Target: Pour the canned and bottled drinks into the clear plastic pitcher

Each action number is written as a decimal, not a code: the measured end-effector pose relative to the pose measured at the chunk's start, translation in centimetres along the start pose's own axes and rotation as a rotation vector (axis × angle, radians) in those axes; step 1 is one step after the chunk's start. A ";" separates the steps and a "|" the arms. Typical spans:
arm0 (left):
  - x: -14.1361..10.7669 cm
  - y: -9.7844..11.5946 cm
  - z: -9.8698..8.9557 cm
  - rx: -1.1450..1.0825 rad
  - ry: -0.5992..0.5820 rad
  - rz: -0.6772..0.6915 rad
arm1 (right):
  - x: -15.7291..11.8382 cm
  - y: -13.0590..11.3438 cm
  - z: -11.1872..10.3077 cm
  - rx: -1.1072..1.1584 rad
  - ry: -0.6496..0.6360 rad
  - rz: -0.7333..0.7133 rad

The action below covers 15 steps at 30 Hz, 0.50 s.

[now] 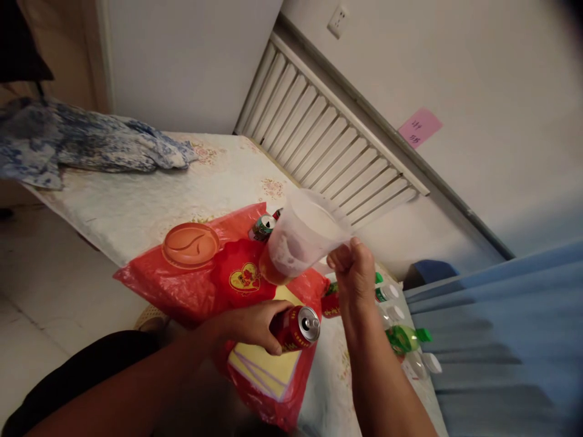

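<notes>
My left hand is wrapped round a red drink can, whose opened silver top faces up and to the right. In my right hand is the handle of a translucent plastic pitcher, which has some amber liquid with foam at the bottom. The pitcher appears tilted in the view, above a red plastic bag with yellow panels and a heart-shaped print. A round orange lid lies on the bag's left part. Just behind the pitcher stands an opened dark green can, with another can partly hidden beside it.
Several bottles, among them a green-capped one, stand along the right edge of the table with its flowered cover. A patterned cloth lies at the far left. A radiator and a blue curtain border the table.
</notes>
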State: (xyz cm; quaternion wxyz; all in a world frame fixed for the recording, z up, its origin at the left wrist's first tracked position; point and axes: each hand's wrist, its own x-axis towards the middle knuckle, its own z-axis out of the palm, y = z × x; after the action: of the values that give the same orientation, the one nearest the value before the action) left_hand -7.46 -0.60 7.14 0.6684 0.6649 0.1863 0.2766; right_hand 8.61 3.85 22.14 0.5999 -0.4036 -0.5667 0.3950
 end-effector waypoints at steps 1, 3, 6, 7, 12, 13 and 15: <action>0.0 0.2 -0.2 0.012 0.008 -0.009 | 0.0 -1.0 -0.5 -0.017 0.021 -0.017; -0.1 0.6 -0.6 0.021 0.027 -0.015 | 0.0 -2.9 -1.5 -0.055 0.060 -0.044; -0.1 0.7 -1.3 0.008 0.043 0.030 | -0.3 -5.4 -3.1 -0.098 0.112 -0.075; -0.1 0.7 -1.6 0.005 0.052 0.048 | -0.5 -6.1 -3.6 -0.107 0.129 -0.080; -0.2 1.0 -3.0 0.048 0.159 0.063 | -1.8 -8.3 -6.0 -0.161 0.174 -0.025; -0.2 1.1 -3.2 0.053 0.185 0.054 | -2.0 -8.5 -6.5 -0.169 0.174 -0.007; -0.2 1.0 -3.8 0.058 0.240 0.037 | -2.4 -8.6 -7.4 -0.178 0.168 0.030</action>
State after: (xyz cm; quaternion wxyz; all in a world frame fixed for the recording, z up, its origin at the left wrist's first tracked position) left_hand -10.07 2.20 7.93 0.6165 0.6494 0.2605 0.3611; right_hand 16.01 -1.83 29.07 0.6012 -0.4953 -0.5412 0.3167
